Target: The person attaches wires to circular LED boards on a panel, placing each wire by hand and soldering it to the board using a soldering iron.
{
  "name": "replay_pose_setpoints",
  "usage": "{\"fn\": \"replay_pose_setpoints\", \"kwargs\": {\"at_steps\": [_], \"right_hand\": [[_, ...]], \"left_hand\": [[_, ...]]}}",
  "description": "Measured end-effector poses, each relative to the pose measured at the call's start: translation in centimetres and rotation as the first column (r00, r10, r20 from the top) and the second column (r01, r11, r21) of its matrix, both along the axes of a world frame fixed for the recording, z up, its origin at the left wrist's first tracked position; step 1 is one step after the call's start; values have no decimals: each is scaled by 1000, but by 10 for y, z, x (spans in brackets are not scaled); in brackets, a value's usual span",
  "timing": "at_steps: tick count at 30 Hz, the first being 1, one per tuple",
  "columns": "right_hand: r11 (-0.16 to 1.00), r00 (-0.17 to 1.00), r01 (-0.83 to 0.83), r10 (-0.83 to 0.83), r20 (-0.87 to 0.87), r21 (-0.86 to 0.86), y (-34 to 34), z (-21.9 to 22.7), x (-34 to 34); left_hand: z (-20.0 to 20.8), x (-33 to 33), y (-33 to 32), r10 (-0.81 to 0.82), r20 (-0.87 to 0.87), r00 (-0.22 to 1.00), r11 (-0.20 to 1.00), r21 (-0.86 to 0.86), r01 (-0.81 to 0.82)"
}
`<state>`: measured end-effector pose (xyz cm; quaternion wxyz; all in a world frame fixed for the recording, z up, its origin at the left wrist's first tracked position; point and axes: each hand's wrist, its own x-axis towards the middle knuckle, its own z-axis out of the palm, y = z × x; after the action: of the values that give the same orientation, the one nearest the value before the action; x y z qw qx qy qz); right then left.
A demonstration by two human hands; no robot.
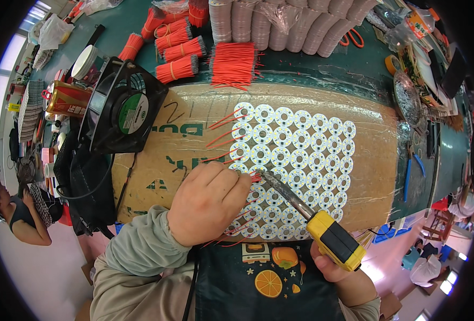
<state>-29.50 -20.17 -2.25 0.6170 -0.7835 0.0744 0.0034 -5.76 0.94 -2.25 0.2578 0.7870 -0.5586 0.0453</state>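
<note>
Yr L hand, ctr of frame, pinches red wires btwn thumb & fingertips, over L side of the white disc grid, which sits R of ctr. Yr R hand, lower R, is wrapped round the yellow/blk soldering gun, tip nr those wires. Fan upper L.

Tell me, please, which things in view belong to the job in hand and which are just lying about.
In the job:
left hand, with red wires
right hand, holding yellow-and-black soldering tool
white ring-shaped boards
cardboard beneath

Seemingly just lying about:
gold-and-red can
red-handled scissors
blue-handled tool
</note>
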Motion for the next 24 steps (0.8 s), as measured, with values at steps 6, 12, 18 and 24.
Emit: {"fn": "replay_pose_setpoints", "kwargs": {"at_steps": [6,12,18,24], "right_hand": [[998,998,44,-41,-53,43,1,2,0],[1000,999,5,-4,40,-8,0,-8,-9],[996,999,27,-25,32,-90,0,-8,-8],[999,998,-12,14,56,-38,-1,-3,-1]], "left_hand": [[1,1,0,4,9,1000,1000,11,-4],[1,0,0,4,4,1000,1000,-1,-4],[0,0,0,7,3,1000,1000,-11,-7],[0,0,0,7,4,1000,1000,-8,-7]]}}
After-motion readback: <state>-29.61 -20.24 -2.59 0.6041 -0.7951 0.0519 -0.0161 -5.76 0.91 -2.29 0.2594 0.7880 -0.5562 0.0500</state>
